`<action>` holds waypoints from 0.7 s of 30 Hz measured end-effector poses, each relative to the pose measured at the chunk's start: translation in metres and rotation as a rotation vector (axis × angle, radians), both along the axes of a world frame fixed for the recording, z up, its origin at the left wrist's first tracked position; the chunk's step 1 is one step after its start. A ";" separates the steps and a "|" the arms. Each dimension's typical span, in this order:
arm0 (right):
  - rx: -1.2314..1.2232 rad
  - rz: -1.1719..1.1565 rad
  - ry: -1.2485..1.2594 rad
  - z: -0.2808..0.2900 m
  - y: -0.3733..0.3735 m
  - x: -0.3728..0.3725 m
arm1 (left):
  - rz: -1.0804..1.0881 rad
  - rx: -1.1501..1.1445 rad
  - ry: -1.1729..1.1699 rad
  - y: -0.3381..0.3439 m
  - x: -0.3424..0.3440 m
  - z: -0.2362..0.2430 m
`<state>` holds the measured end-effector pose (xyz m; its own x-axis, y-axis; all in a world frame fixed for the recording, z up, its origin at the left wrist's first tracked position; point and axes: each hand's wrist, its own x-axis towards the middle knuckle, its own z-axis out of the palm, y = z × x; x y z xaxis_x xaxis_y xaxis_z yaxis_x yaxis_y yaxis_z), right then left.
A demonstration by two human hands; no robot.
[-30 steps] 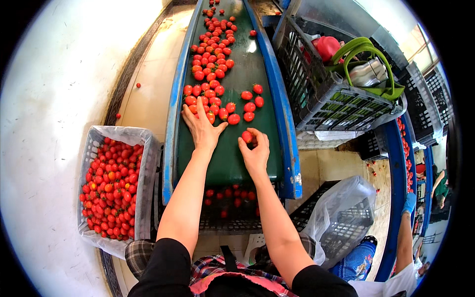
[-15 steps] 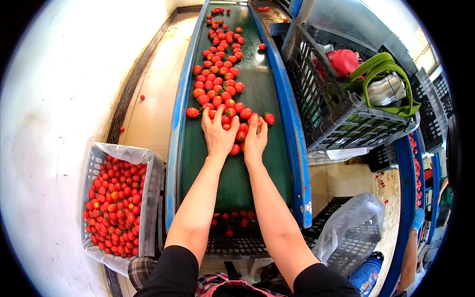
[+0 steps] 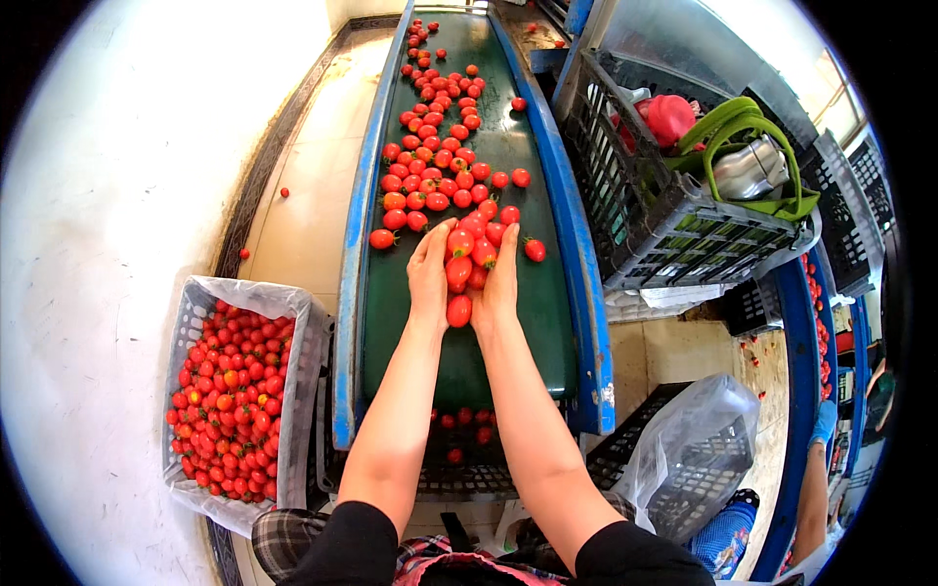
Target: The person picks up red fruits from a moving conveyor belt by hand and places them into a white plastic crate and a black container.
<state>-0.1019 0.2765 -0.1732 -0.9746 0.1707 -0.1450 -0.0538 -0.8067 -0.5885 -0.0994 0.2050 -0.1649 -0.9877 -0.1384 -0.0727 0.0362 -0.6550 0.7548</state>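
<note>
Red cherry tomatoes [image 3: 472, 249] are bunched between my two hands over the dark green conveyor belt [image 3: 523, 332]. My left hand [image 3: 428, 278] is cupped along the left side of the bunch, fingers together. My right hand [image 3: 498, 281] closes in from the right, its palm facing the left one. One tomato [image 3: 459, 311] sits low between the wrists. Beyond my fingertips, a long trail of loose tomatoes [image 3: 430, 183] stretches up the belt. A single tomato [image 3: 534, 250] lies just right of my right hand. The undersides of both hands are hidden.
Blue rails [image 3: 584, 322] edge the belt. At the left stands a lined crate [image 3: 305, 361] full of tomatoes; another black crate [image 3: 469, 481] with tomatoes is below the belt's near end. A black crate [image 3: 684, 234] holds a green bag and flask. At far right shows another person's blue-gloved hand [image 3: 824, 422].
My hands have drawn together around several tomatoes, gathering them into a bunch. Fingers that were spread over the tomatoes are now cupped at its sides. Tomatoes farther up have shifted slightly nearer.
</note>
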 end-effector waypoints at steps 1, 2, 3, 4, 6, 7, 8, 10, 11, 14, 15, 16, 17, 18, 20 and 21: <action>0.060 -0.012 -0.049 0.009 -0.007 0.016 | 0.023 -0.027 -0.039 -0.006 0.017 0.008; 0.119 -0.023 -0.098 0.019 -0.016 0.034 | 0.047 -0.054 -0.078 -0.014 0.034 0.013; 0.125 -0.018 -0.121 0.032 -0.027 0.054 | 0.048 -0.050 -0.082 -0.025 0.053 0.019; 0.136 -0.021 -0.149 0.045 -0.038 0.076 | 0.040 -0.040 -0.089 -0.036 0.073 0.023; 0.193 -0.001 -0.170 0.065 -0.074 0.115 | 0.072 -0.087 0.009 -0.070 0.114 0.035; 0.224 0.024 -0.163 0.072 -0.094 0.128 | 0.057 0.032 -0.073 -0.091 0.129 0.041; 0.256 0.041 -0.171 0.075 -0.112 0.139 | 0.125 0.073 -0.115 -0.104 0.147 0.053; 0.185 0.169 -0.097 0.093 -0.164 0.157 | 0.218 0.079 -0.090 -0.161 0.170 0.058; 0.155 0.243 -0.061 0.091 -0.192 0.157 | 0.281 0.075 -0.108 -0.175 0.183 0.079; 0.296 0.261 0.027 0.119 -0.238 0.154 | 0.431 -0.244 0.010 -0.220 0.199 0.096; 0.352 0.234 0.062 0.127 -0.241 0.158 | 0.502 -0.052 -0.165 -0.265 0.188 0.087; 0.426 0.196 0.079 0.121 -0.237 0.154 | 0.686 -0.036 -0.328 -0.259 0.188 0.104; 0.372 0.197 0.081 0.123 -0.238 0.157 | 0.924 -0.295 -0.191 -0.303 0.194 0.078; 0.359 0.034 0.154 0.103 -0.228 0.156 | 1.101 -0.452 -0.189 -0.294 0.204 0.082; 0.653 0.024 0.124 0.068 -0.163 0.163 | 1.177 -0.540 -0.186 -0.282 0.221 0.091; 0.830 -0.047 0.087 0.052 -0.105 0.164 | 1.064 -0.626 -0.139 -0.238 0.220 0.102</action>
